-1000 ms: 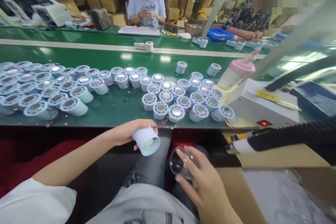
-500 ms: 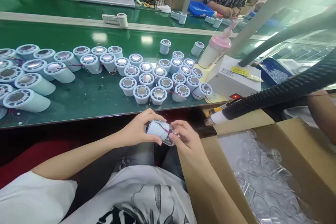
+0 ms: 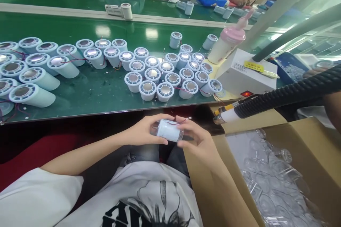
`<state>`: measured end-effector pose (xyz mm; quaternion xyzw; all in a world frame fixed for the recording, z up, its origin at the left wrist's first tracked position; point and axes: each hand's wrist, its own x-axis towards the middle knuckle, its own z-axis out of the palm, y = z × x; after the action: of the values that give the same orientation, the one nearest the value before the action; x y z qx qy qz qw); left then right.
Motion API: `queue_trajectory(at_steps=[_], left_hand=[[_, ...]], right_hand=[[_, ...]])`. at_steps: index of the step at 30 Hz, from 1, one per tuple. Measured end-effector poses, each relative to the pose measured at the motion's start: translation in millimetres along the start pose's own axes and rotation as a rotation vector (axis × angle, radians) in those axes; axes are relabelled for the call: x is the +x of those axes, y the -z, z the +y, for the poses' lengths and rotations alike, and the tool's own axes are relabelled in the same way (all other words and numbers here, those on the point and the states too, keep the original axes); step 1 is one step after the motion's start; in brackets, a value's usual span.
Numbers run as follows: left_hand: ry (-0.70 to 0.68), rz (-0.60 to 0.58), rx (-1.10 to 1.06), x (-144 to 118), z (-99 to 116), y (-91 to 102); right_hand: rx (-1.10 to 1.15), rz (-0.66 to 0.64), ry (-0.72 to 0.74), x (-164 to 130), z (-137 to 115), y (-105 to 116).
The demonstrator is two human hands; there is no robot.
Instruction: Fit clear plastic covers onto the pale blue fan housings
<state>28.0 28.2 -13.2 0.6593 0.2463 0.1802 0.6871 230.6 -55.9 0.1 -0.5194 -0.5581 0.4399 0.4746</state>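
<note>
Held between both hands, above my lap and just in front of the table edge, is a light-blue cylindrical housing (image 3: 168, 131) lying on its side, with clear plastic around its ends. Thin red and dark wires with a small white connector run along its upper side. My left hand (image 3: 147, 131) grips the left end, thumb below and fingers over the top. At the right end, my right hand (image 3: 198, 138) has its curled fingers and thumb around the clear plastic. Several similar blue housings (image 3: 147, 90) stand on the green table beyond, some tilted, with round metallic centres facing up.
An open cardboard box (image 3: 309, 156) of clear plastic covers (image 3: 277, 181) stands at my right. Above it hangs a black corrugated hose (image 3: 279, 101). A white box with a red light (image 3: 239, 74) and a pink-topped bottle (image 3: 226, 44) stand at the table's right. Co-workers' hands show across the table.
The housing has turned in my hands and lies more level, its wires now along the top. My right fingers have shifted from the wires to around its right end. The view has tilted slightly.
</note>
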Motion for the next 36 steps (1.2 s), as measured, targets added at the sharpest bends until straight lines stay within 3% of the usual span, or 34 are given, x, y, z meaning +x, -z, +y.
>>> queue_trajectory(at_steps=[3, 5, 12, 19, 26, 30, 33, 36], left_hand=[[0.040, 0.001, -0.127, -2, -2, -1.0], [0.044, -0.029, -0.126, -3, -1, 0.5], [-0.072, -0.068, 0.089, -7, 13, 5.4], [-0.047, -0.091, -0.023, -7, 13, 4.5], [0.020, -0.083, -0.140, 15, 5, 0.4], [0.019, -0.119, -0.071, 27, 7, -4.7], [0.022, -0.107, 0.025, 17, 10, 0.2], [0.002, 0.074, 0.158, -10, 15, 20.2]], right_hand=[[-0.276, -0.055, 0.181, -5, 2, 2], [-0.302, -0.057, 0.206, -8, 4, 3], [-0.086, -0.082, 0.062, -11, 0, 6], [-0.018, -0.078, 0.010, -12, -5, 5], [0.050, 0.125, 0.020, -19, 16, 5], [-0.017, 0.197, 0.009, -30, 24, 5], [-0.045, 0.236, -0.034, -53, 25, 8], [-0.039, 0.266, -0.124, -79, 39, 30]])
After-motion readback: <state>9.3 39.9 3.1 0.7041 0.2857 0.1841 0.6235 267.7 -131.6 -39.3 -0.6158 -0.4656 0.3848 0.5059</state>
